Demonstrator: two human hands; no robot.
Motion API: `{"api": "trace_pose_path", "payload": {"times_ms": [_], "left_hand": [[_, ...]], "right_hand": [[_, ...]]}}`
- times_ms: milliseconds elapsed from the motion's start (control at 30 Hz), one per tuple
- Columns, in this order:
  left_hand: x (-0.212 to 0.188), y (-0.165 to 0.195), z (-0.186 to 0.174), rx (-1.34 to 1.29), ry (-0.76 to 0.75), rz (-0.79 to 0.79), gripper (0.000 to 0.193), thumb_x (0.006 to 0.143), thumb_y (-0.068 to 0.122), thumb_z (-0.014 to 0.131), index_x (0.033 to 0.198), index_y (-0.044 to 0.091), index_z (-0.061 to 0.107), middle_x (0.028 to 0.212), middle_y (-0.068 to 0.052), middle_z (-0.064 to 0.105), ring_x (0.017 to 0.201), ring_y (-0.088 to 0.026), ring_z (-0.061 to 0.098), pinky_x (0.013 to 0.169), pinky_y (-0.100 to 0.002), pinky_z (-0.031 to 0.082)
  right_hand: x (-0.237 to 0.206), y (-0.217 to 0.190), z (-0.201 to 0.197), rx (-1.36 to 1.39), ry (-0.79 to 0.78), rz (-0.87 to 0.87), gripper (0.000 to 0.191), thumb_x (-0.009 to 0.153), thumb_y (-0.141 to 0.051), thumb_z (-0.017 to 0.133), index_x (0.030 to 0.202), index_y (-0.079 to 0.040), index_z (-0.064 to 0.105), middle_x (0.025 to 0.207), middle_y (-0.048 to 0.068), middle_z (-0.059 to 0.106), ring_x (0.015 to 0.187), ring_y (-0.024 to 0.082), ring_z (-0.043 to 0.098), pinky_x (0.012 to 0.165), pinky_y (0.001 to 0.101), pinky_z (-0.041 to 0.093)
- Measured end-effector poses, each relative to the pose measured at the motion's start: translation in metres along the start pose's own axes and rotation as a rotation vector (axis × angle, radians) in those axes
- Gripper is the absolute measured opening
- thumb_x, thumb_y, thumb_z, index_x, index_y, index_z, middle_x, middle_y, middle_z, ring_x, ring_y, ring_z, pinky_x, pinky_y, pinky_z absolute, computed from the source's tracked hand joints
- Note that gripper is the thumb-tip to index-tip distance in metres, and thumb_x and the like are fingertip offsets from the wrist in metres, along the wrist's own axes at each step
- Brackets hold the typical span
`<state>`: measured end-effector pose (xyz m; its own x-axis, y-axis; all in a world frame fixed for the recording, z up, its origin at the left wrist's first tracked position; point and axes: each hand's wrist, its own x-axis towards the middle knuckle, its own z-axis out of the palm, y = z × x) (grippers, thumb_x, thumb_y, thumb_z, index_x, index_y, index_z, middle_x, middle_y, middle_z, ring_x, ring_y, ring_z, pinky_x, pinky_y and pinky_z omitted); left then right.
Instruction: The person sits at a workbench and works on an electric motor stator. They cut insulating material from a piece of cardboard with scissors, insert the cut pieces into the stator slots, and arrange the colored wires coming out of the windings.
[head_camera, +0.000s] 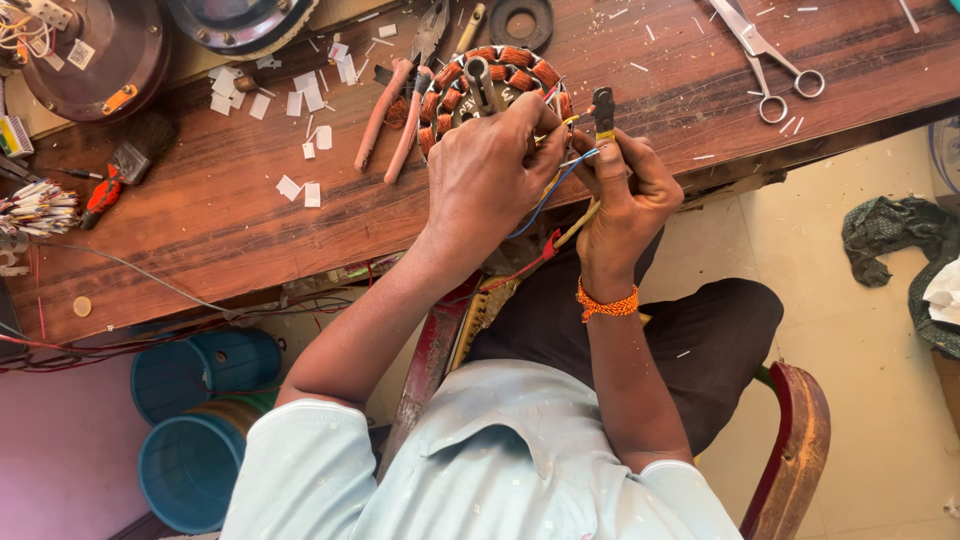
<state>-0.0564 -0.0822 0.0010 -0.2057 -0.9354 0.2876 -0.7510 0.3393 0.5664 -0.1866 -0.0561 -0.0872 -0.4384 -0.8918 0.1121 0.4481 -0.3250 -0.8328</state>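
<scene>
A round motor stator (492, 78) with copper-coloured coils lies on the wooden workbench (230, 220). My left hand (492, 180) pinches its thin lead wires (555, 185), blue, yellow and red, just in front of the stator. My right hand (630, 195), with an orange thread band at the wrist, holds a small black cutter or stripper (603, 108) upright and also touches the wires. The two hands are close together at the bench's front edge.
Pink-handled pliers (395, 110) lie left of the stator, scissors (770, 60) at the back right. White paper slips (300, 95) litter the bench. Motor housings (95, 50) sit at the back left. Blue buckets (195, 420) stand under the bench. A green cloth (895, 235) lies on the floor.
</scene>
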Motion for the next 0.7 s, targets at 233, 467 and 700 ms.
{"api": "trace_pose_path", "payload": {"times_ms": [233,467,700], "left_hand": [[0.0007,-0.0010,0.0004,0.027,-0.018,-0.002,0.021,0.098,0.032,0.069,0.093,0.012,0.065,0.071,-0.007,0.073,0.066,-0.030,0.072,0.055,-0.047,0.050],[0.0010,-0.0014,0.0020,0.026,-0.014,0.017,0.021,0.098,0.033,0.069,0.094,0.012,0.065,0.072,-0.007,0.073,0.068,-0.031,0.073,0.056,-0.047,0.050],[0.0011,-0.0025,0.0039,0.026,-0.023,0.017,0.021,0.098,0.031,0.068,0.094,0.012,0.064,0.073,-0.007,0.073,0.067,-0.030,0.073,0.056,-0.047,0.051]], "right_hand": [[0.0011,0.0000,-0.0032,-0.012,-0.034,-0.023,0.015,0.103,0.001,0.067,0.111,0.013,0.068,0.099,0.008,0.064,0.103,0.029,0.076,0.091,0.0384,0.068],[0.0018,0.0012,-0.0042,-0.011,-0.026,-0.032,0.015,0.102,0.000,0.067,0.110,0.013,0.068,0.098,0.008,0.064,0.102,0.029,0.077,0.090,0.0399,0.067],[-0.0002,0.0017,-0.0042,0.005,-0.017,-0.017,0.016,0.102,-0.001,0.067,0.109,0.013,0.068,0.100,0.009,0.066,0.103,0.030,0.077,0.089,0.0410,0.064]]}}
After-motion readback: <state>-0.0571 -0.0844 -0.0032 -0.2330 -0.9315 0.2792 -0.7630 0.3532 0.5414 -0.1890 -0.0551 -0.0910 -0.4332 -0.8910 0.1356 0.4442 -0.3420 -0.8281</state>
